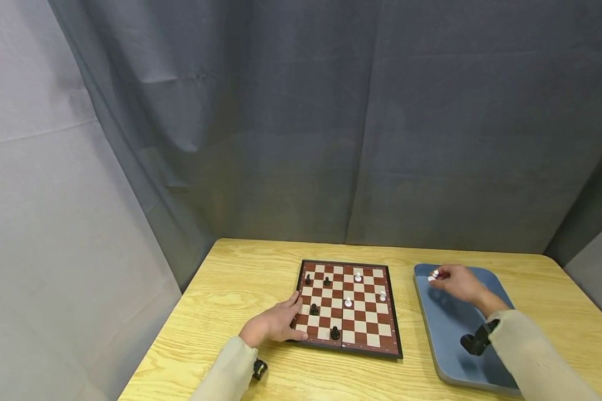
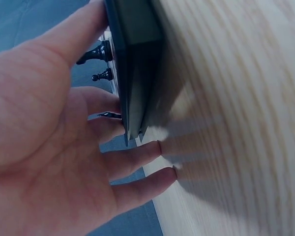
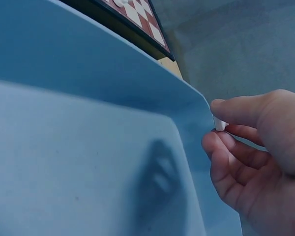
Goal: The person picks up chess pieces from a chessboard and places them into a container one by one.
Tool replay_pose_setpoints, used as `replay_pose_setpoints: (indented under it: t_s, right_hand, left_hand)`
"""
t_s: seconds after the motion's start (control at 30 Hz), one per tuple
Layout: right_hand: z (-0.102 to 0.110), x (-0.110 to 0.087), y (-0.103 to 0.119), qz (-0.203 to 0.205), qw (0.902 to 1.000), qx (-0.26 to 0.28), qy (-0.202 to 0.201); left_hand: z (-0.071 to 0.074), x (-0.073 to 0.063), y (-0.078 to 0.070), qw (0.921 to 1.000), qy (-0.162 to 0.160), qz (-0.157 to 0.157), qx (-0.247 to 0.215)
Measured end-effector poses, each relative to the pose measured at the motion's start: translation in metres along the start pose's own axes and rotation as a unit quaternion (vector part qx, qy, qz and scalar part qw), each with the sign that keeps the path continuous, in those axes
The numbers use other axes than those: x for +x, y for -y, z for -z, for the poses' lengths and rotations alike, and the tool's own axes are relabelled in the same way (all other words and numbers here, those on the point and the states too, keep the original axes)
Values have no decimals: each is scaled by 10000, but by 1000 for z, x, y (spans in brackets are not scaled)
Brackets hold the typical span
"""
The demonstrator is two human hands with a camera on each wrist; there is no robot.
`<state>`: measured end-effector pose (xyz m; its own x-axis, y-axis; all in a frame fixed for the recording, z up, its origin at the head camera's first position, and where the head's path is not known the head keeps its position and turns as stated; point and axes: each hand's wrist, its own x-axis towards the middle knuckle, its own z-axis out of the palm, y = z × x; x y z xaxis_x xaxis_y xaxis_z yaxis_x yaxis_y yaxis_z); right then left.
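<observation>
A chessboard [image 1: 353,312] in brown and cream squares lies flat on the table, with several black pieces [image 1: 314,309] on its left half. Three white pieces [image 1: 348,302] stand on the right half. My left hand [image 1: 276,321] rests against the board's near left corner, fingers spread and fairly straight; two fingertips touch the tabletop in the left wrist view. Over the far left corner of a blue-grey tray [image 1: 443,345], my right hand [image 1: 459,284] pinches a small white chess piece [image 3: 219,123] between thumb and fingers. Its exact kind is hidden by the fingertips.
The wooden table [image 1: 231,278] carries the board in the middle and the raised-rim tray to its right. Grey curtains [image 1: 291,139] hang behind the table and along the left side. Dark wrist cameras [image 1: 476,340] sit below both wrists.
</observation>
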<state>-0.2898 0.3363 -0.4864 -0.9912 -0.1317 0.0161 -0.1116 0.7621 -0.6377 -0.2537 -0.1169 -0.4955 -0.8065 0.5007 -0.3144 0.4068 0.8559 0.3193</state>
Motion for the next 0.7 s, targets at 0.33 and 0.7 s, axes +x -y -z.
replay_pose_setpoints:
  t_s: [0.33,0.7]
  right_hand:
    - [-2,8,-6,-237,9993,-296,69]
    - [-7,11,-9,-349,9983,-450,120]
  left_hand:
    - [2,-3,-2,9998,-110,-152,-33]
    - [4,-4,-3,9999,-60,-68,-48]
